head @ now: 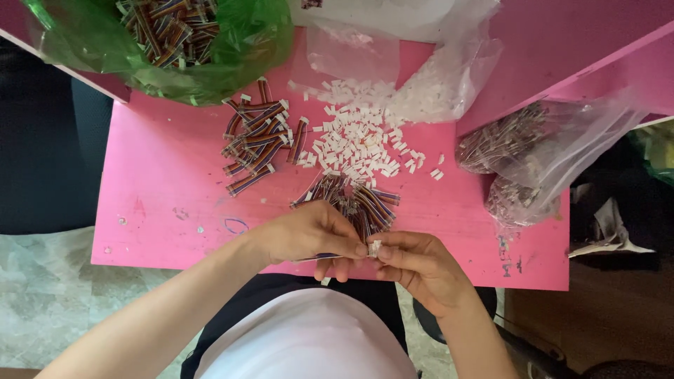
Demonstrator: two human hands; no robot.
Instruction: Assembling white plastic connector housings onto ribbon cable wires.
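Head view, looking straight down: both hands meet at the near edge of the pink counter (pixel 161 182). The left hand (pixel 305 231) is closed in a pinch on the end of a short rainbow ribbon cable (pixel 319 257), which runs under its fingers. The right hand (pixel 421 267) is curled too, thumb and fingertips nipping a small white connector housing (pixel 375 247), right where the cable end meets it. So cable and housing sit between the two hands, just above the near edge.

Just behind the hands lies a loose heap of cables (pixel 358 200); whether these are fitted yet I cannot tell. Mid-counter, a big scatter of white housings (pixel 358 144) waits, spilling from a clear bag (pixel 435 77) at the far edge. Left of that, a bundle of cables with white ends (pixel 256 137). A green bag (pixel 175 35) at the far left corner holds many more cables. By my reading, plenty is left to do.
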